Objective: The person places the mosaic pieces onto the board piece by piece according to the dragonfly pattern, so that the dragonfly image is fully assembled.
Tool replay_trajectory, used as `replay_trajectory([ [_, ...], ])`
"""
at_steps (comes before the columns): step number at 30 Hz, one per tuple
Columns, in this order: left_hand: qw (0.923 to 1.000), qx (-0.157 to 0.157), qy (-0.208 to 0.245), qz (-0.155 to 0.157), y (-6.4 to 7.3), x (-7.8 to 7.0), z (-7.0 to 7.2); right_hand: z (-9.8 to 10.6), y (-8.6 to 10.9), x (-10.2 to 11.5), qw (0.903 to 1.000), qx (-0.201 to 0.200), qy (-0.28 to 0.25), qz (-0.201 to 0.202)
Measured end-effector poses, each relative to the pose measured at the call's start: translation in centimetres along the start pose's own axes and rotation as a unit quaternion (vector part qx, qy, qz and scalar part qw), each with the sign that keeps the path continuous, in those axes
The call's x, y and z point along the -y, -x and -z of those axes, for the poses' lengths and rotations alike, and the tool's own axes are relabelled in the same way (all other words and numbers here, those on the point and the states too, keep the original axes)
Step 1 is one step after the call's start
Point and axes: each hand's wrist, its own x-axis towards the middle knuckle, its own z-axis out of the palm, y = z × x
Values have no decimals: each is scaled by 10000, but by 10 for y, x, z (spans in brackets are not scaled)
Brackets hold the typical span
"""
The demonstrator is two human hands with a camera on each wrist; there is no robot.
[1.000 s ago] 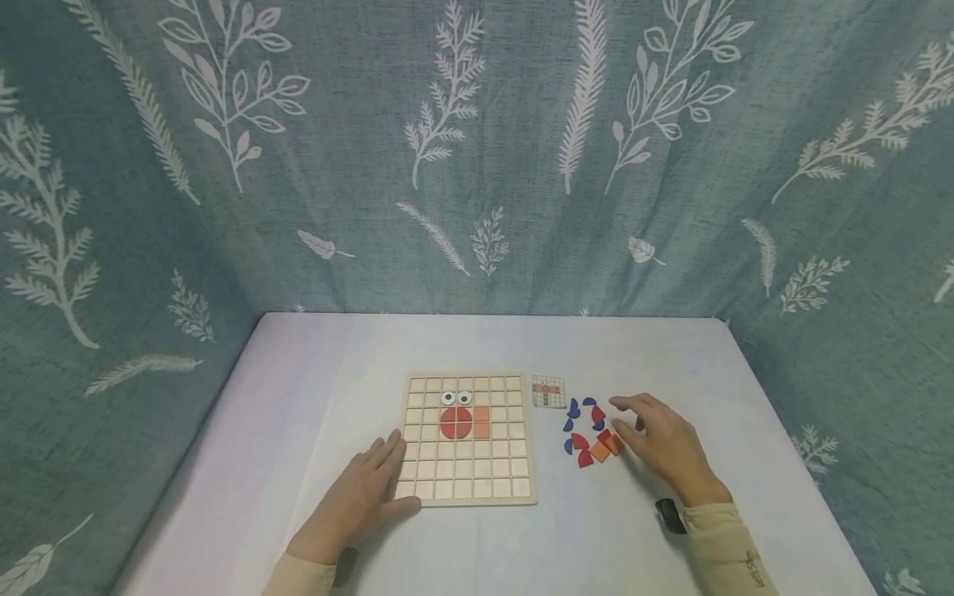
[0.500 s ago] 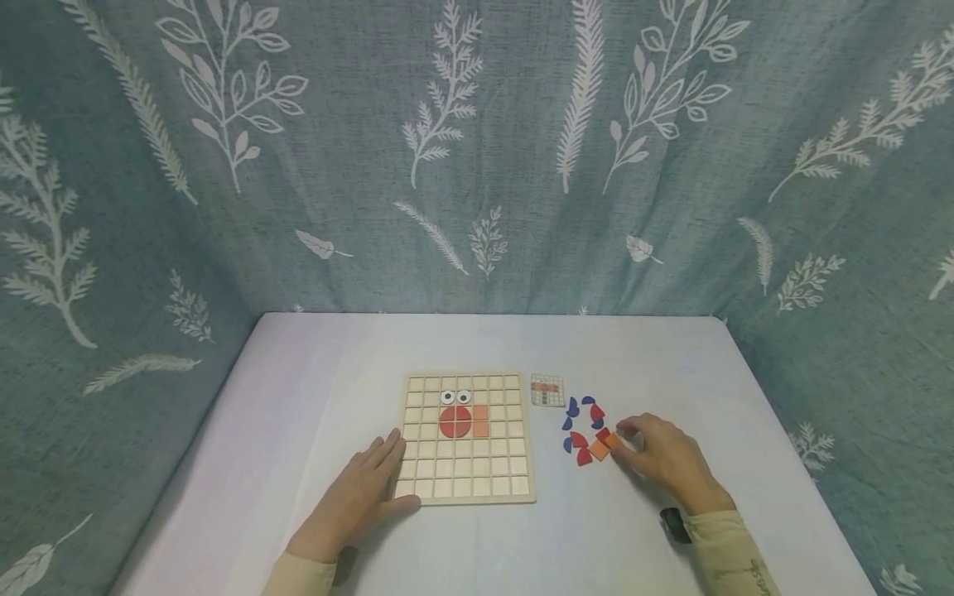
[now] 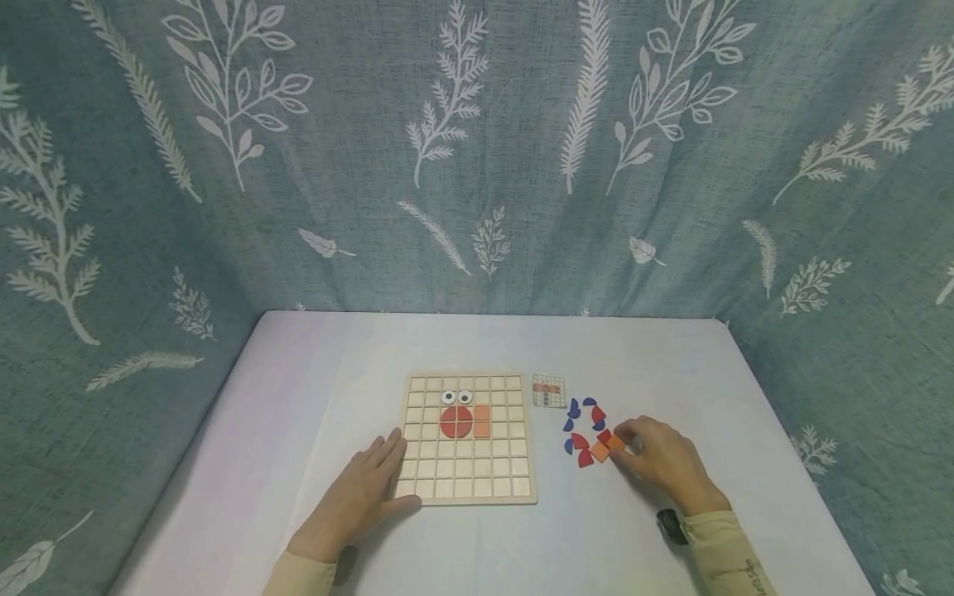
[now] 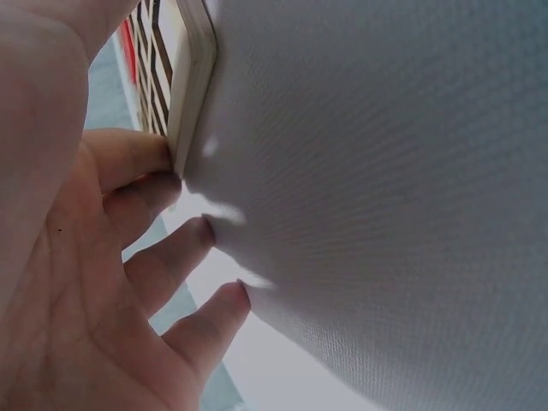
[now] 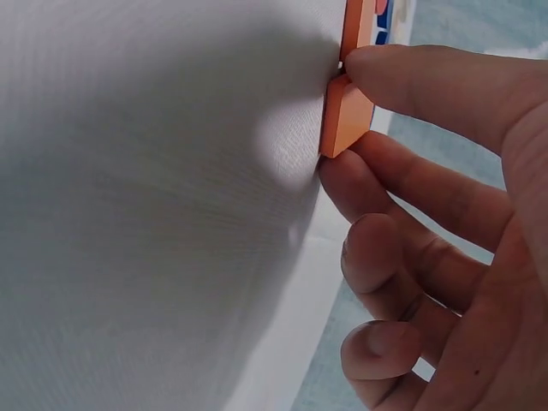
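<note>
My left hand point(image 3: 359, 490) rests at the left edge of a pale wooden grid board point(image 3: 464, 470), fingers fairly straight and thumb at the lower corner. In the left wrist view the fingertips reach the table and the board's side point(image 4: 199, 77). On the board lie two round eye pieces point(image 3: 449, 397), a disc of red quarter pieces point(image 3: 456, 422) and two orange squares point(image 3: 482, 420). At the right, my right hand point(image 3: 665, 465) pinches an orange square tile point(image 5: 347, 118) between thumb and fingers, low at the table. Another orange tile point(image 5: 353, 30) lies right beside it.
Several red quarter pieces point(image 3: 585, 458) and blue curved pieces point(image 3: 573, 408) lie loose between the board and my right hand. A small pattern card point(image 3: 549, 391) stands off the board's upper right. Behind the white table point(image 3: 343, 348) hangs a leaf-print curtain point(image 3: 477, 248).
My right hand has come down and towards me onto the orange tile, and its thumb and fingers have closed on it. The left hand has stayed at the board.
</note>
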Motion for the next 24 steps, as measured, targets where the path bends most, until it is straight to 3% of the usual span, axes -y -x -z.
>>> replay_trajectory([
  [9,9999,-26,86,90,2,0,1,1,0,1,9995,-183,40,242],
  [14,9999,12,28,99,1,-1,1,0,0,1,9954,-689,-18,665],
  [17,10000,11,37,63,2,-1,1,-1,-2,2,9860,-1199,-88,1155],
  [20,9999,38,100,76,2,-2,2,-4,-7,4,9705,-1677,-172,1725],
  [24,9999,31,155,68,2,-2,4,-7,-17,11,9514,-2041,-259,2293],
])
